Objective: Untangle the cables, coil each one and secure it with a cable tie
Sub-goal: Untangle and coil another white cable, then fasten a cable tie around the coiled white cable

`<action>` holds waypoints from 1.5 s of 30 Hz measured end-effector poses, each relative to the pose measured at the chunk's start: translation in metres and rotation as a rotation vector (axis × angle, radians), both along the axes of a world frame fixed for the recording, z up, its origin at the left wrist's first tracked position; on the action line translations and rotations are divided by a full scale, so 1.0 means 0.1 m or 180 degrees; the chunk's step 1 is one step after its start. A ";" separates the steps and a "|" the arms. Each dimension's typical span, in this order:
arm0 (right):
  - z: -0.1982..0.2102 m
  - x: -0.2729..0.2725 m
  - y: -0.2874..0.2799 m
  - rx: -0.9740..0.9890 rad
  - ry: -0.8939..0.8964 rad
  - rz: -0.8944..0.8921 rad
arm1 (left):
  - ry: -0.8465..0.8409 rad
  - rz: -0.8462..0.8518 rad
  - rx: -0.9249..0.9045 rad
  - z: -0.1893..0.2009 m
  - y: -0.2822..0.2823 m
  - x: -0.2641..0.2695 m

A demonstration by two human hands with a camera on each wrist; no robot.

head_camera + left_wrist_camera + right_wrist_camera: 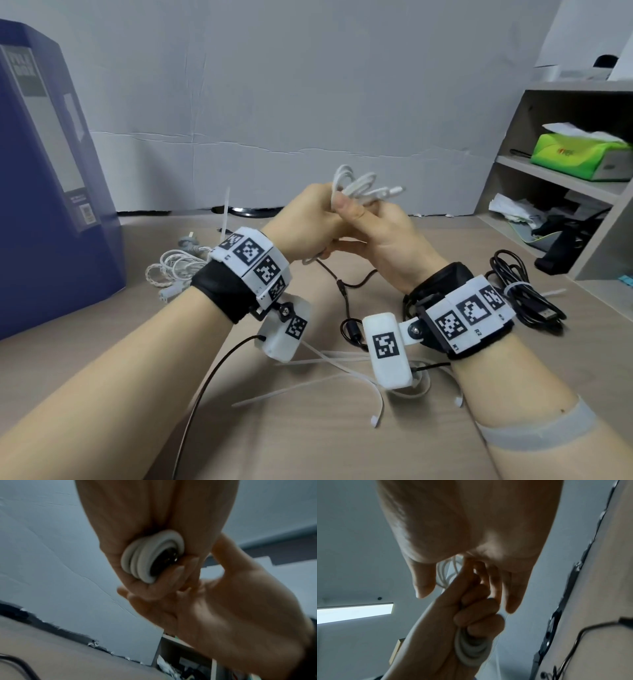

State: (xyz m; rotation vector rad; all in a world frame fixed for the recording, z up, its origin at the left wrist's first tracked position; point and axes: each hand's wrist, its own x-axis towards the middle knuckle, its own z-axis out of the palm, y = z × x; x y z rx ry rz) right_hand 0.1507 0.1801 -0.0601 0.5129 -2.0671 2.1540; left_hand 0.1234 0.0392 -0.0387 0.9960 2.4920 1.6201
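My left hand point(308, 219) and right hand point(373, 233) both curl their fingers point(346, 205) round one white coil point(359, 185), held above the table point(308, 445). Two more coils lie there: white point(174, 267) and black point(524, 298), plus several loose ties point(329, 373). A blue box point(48, 171) stands left, a shelf point(565, 178) right.

We held the coiled cable point(356, 186) above the worktop point(308, 445), left hand point(308, 219) and right hand point(380, 236) touching. A file box point(51, 171) stood far left, another cable bundle point(174, 267) beside it. Loose cable ties point(329, 380) lay near us; a tied cable point(527, 298) lay right, before the shelf unit point(555, 171).
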 end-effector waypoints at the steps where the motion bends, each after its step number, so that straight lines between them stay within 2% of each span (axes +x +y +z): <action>1: 0.01 0.02 -0.02 -0.0082 0.0032 0.0035 | 0.0051 -0.0064 -0.0190 0.00 0.03 0.03; 7: 0.02 0.06 -0.04 -0.0452 0.0033 -0.0030 | 0.0050 -0.0147 -0.0692 -0.02 0.07 0.08; 14: 0.03 0.08 -0.06 -0.0647 -0.0028 -0.0129 | -0.0084 -0.0471 -0.0551 -0.02 0.07 0.10; 20: 0.07 0.03 -0.02 -0.1168 0.0003 -0.0050 | -0.0566 -0.0670 -0.0327 0.06 0.00 0.10; 24: 0.05 0.00 -0.04 -0.1057 0.0020 -0.0029 | -0.0756 -0.0715 -0.0455 0.10 -0.06 0.04; 26: 0.05 0.00 -0.07 -0.0814 -0.0111 -0.0015 | -0.0755 -0.0519 -0.0349 0.13 -0.12 -0.02; 30: 0.00 -0.02 -0.12 -0.0015 -0.0671 0.0179 | -0.0737 0.0163 0.0361 0.20 -0.29 -0.15; 32: -0.05 -0.02 -0.20 0.0587 -0.0927 0.0206 | -0.0790 0.0440 0.0661 0.23 -0.38 -0.21; 34: -0.08 -0.01 -0.29 0.1517 -0.1002 0.0220 | -0.0799 0.0596 0.0876 0.25 -0.43 -0.25; 36: -0.09 0.02 -0.39 0.2535 -0.0967 0.0292 | -0.0771 0.0660 0.1005 0.26 -0.44 -0.25; 38: -0.07 0.05 -0.48 0.3239 -0.0989 0.0393 | -0.0760 0.0643 0.1045 0.29 -0.45 -0.24; 42: -0.09 0.09 -0.56 0.4094 -0.1078 0.0593 | -0.0729 0.0579 0.1050 0.32 -0.45 -0.21; 45: -0.12 0.11 -0.58 0.4436 -0.1220 0.0627 | -0.0724 0.0574 0.1028 0.33 -0.43 -0.19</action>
